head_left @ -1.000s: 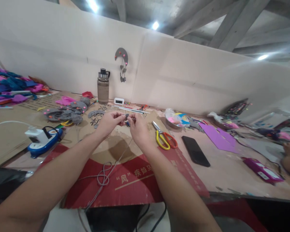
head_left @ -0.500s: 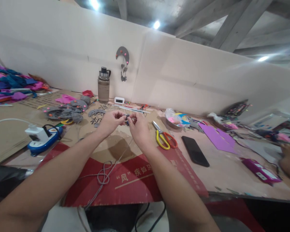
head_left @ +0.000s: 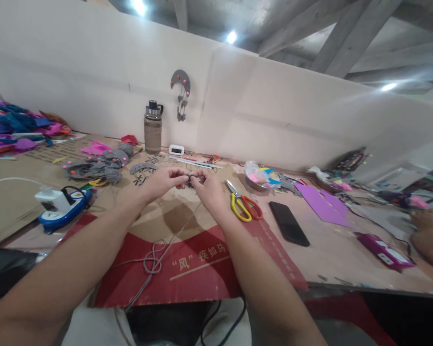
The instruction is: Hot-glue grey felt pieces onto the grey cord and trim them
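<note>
— How do the hands sit?
— Both arms stretch forward. The left hand (head_left: 162, 181) and right hand (head_left: 211, 190) meet fingertip to fingertip above the table's (head_left: 332, 254) middle, each pinched tight on a small grey piece (head_left: 192, 179).
— Room around them?
— Bare cardboard (head_left: 173, 216) lies beneath. A limp grey cord (head_left: 155, 262) runs to the near edge. Glossy-handled scissors (head_left: 243, 207) lie just right, with a flat black phone (head_left: 288, 229) beyond.

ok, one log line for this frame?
left hand: pinching small grey piece | right hand: pinching same piece | grey cord: hangs from hands onto cardboard
</note>
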`<move>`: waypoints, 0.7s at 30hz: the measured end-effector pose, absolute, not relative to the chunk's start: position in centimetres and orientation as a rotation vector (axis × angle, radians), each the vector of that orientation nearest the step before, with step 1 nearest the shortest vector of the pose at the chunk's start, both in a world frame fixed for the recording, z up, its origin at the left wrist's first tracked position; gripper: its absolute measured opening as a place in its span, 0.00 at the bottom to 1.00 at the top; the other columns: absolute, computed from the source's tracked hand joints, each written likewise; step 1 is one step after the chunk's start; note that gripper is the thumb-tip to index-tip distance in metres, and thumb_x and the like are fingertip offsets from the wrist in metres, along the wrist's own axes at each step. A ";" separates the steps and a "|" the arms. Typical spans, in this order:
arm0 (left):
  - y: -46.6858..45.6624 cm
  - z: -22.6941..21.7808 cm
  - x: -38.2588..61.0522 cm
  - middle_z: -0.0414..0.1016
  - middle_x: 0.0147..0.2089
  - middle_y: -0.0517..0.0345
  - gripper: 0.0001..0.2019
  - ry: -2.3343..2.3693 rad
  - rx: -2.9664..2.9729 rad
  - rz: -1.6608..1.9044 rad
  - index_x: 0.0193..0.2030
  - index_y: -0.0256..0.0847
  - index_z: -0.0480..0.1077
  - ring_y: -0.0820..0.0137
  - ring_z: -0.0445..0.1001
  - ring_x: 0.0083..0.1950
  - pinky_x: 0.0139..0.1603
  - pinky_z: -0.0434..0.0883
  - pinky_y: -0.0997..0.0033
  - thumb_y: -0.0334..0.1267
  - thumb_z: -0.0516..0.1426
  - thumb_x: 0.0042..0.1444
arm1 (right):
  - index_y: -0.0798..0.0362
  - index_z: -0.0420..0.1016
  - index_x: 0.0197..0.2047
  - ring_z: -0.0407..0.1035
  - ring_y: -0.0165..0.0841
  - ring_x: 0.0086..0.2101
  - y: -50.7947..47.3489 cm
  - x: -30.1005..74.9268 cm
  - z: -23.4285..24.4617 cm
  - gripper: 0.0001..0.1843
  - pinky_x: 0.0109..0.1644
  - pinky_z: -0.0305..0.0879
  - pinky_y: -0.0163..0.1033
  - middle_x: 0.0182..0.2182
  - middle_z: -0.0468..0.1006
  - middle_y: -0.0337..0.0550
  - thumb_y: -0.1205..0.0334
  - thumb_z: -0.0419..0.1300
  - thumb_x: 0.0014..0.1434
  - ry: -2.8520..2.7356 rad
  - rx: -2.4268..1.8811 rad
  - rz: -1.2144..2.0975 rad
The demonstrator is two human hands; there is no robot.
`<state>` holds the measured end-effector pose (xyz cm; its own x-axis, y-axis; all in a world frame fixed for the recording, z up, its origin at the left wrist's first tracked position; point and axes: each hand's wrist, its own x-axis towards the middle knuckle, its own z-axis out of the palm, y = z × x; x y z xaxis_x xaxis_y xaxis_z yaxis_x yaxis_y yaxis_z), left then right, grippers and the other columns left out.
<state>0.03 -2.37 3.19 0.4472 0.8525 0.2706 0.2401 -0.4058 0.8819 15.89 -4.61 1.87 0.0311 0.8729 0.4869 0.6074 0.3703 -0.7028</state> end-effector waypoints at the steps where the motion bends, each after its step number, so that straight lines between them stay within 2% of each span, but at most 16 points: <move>1: -2.3 3.2 -0.1 0.74 0.26 0.58 0.10 0.901 1.866 0.926 0.34 0.37 0.73 0.72 0.70 0.30 0.35 0.67 0.72 0.41 0.55 0.51 | 0.53 0.71 0.31 0.62 0.28 0.27 -4.6 16.1 1.8 0.07 0.32 0.56 0.34 0.25 0.70 0.37 0.61 0.55 0.53 -1.680 -1.342 0.354; 6: -1.9 2.7 -0.2 0.76 0.26 0.55 0.10 0.897 1.769 0.901 0.33 0.35 0.73 0.72 0.71 0.29 0.34 0.68 0.71 0.40 0.56 0.50 | 0.53 0.72 0.31 0.61 0.28 0.26 -4.5 16.4 1.5 0.07 0.31 0.55 0.33 0.24 0.71 0.37 0.61 0.55 0.53 -1.744 -1.354 0.359; 11: -1.8 2.2 0.1 0.76 0.26 0.54 0.12 0.882 1.706 0.929 0.36 0.35 0.72 0.71 0.73 0.28 0.33 0.69 0.71 0.41 0.59 0.47 | 0.53 0.71 0.30 0.62 0.28 0.26 -4.7 16.2 1.5 0.05 0.32 0.56 0.33 0.24 0.71 0.37 0.62 0.54 0.53 -1.775 -1.334 0.325; 16: -2.1 2.0 0.4 0.74 0.23 0.55 0.08 0.999 1.793 0.950 0.29 0.35 0.72 0.73 0.71 0.25 0.28 0.66 0.73 0.39 0.59 0.47 | 0.54 0.69 0.28 0.62 0.28 0.27 -4.6 15.9 1.3 0.03 0.33 0.56 0.34 0.26 0.71 0.38 0.64 0.56 0.51 -1.792 -1.359 0.295; 21: -2.1 1.9 0.5 0.72 0.23 0.57 0.07 1.059 1.712 1.066 0.27 0.36 0.71 0.74 0.68 0.24 0.29 0.65 0.74 0.38 0.57 0.46 | 0.54 0.69 0.38 0.64 0.29 0.28 -4.2 16.0 0.7 0.09 0.33 0.58 0.34 0.28 0.72 0.39 0.60 0.52 0.56 -1.754 -1.247 0.486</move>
<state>0.51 -2.08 1.87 0.2822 0.9323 0.2263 0.2209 -0.2928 0.9303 15.96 -4.22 0.70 -0.0849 0.8935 0.4409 0.5390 0.4133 -0.7339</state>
